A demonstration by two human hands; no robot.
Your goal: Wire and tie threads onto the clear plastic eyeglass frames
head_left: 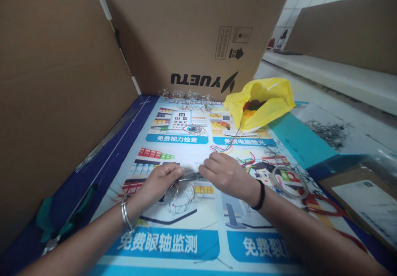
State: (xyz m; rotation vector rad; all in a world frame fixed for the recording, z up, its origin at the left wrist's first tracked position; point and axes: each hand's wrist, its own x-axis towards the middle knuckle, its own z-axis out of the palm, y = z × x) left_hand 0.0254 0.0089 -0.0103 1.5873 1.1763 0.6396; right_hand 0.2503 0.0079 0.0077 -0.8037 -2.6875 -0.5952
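My left hand is closed, thumb and fingers pinching the top of a thin, rounded wire frame, which hangs just above the printed sheet. From that pinch a bundle of grey wire runs across to my right hand, whose curled fingers close on its end. Red, green and yellow threads show just above the right knuckles; whether the fingers hold any of them is hidden. More coloured thread lies right of that hand.
A yellow bag with coloured contents stands behind my right hand. Red-handled scissors and a clear tape roll lie near my right forearm, green-handled pliers by the left. Wire pieces lie along the cardboard wall.
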